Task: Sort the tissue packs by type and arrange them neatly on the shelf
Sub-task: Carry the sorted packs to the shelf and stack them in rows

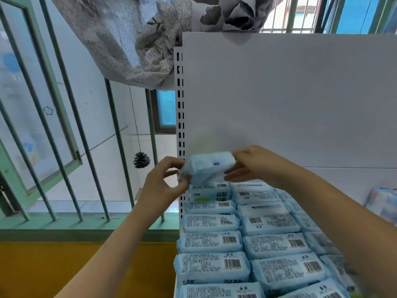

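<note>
A light blue tissue pack [209,166] hangs in the air above the back left of the shelf, slightly blurred. My left hand [165,179] pinches its left end, and my right hand [251,164] grips its right end. Below it, rows of several light blue tissue packs [211,241] with barcodes on top fill the white shelf [279,104]. One pack [209,193] at the back of the left row shows a green and white front. My right forearm hides part of the rows on the right.
A pack of a different type [383,203], white with pink and blue, lies at the shelf's far right. The slotted shelf upright [180,117] stands just left of the packs. Green window bars [116,147], a hanging pine cone [141,160] and a patterned cloth [133,39] lie to the left.
</note>
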